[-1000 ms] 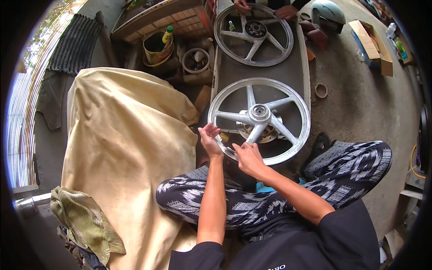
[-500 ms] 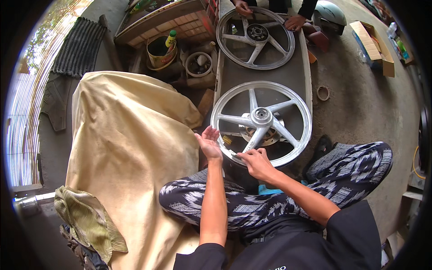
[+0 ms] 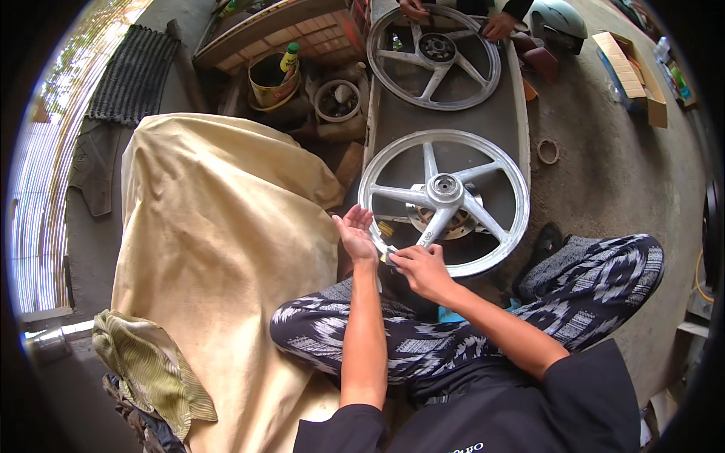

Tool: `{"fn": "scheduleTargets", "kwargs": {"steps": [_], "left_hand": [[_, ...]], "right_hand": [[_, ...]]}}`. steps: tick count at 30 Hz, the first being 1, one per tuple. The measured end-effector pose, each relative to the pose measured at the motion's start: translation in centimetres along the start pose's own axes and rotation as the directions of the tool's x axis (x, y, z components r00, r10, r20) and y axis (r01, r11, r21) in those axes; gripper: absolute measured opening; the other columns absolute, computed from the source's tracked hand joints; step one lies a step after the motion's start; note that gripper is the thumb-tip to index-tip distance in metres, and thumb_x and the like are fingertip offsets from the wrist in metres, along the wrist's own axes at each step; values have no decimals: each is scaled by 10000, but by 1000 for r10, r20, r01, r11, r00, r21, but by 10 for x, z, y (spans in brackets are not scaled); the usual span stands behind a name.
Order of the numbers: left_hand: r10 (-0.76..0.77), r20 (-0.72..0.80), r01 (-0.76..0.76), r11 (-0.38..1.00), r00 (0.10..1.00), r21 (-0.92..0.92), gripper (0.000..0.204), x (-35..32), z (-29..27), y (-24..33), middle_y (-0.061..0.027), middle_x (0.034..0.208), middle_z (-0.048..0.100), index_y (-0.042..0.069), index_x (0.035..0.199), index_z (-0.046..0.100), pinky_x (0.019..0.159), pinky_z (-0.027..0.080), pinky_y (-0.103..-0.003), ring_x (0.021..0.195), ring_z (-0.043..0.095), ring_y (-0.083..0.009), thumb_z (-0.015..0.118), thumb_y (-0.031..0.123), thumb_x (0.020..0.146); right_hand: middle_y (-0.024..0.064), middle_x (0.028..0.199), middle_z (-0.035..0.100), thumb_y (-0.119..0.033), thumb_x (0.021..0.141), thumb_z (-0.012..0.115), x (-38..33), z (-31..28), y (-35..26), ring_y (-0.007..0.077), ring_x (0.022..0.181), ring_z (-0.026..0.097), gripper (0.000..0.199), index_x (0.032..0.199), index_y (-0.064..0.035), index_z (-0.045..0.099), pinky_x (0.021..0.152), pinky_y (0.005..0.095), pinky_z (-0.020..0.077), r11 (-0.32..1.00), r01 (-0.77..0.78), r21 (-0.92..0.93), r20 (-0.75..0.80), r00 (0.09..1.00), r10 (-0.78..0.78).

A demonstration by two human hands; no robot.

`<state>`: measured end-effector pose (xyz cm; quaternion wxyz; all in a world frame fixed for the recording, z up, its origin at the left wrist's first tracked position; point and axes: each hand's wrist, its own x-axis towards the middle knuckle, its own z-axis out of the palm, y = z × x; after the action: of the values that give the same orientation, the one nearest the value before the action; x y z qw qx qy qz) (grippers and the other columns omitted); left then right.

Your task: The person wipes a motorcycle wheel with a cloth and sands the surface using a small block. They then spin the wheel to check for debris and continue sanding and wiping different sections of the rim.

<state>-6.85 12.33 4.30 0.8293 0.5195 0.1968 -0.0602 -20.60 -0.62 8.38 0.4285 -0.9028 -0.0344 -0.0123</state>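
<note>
Sitting cross-legged before a silver spoked wheel (image 3: 444,198) on a grey board (image 3: 504,121), the person has drawn both hands back off its near rim. The left hand (image 3: 355,234) now lies open, palm up, empty; the right hand (image 3: 418,266) pinches a small pale piece (image 3: 392,258) beside it. A tan cloth (image 3: 219,249) bounds the left; bare concrete floor (image 3: 604,174) lies right of the fingers.
</note>
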Motion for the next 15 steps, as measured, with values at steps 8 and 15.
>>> {"fn": "scheduleTargets", "kwargs": {"steps": [8, 15], "left_hand": [[-14, 18, 15, 1000, 1000, -10, 734, 2, -10, 6, -136, 1072, 614, -35, 1191, 560, 956, 461, -356, 1008, 592, -241, 311, 630, 1003], [125, -131, -85, 957, 983, 278, 528, 0, -3, 5, -102, 1057, 644, 7, 1201, 594, 865, 500, -334, 972, 623, -214, 459, 482, 1013]], "right_hand": [[1, 1079, 687, -207, 889, 651, -9, -15, -5, 180, 1073, 571, 247, 1113, -128, 718, 923, 437, 326, 1000, -23, 7, 38, 999, 23], [14, 1113, 664, -255, 911, 622, 10, -1, -8, 202, 1076, 566, 284, 1157, -134, 694, 939, 463, 337, 997, -38, -59, 16, 999, 39]]}}
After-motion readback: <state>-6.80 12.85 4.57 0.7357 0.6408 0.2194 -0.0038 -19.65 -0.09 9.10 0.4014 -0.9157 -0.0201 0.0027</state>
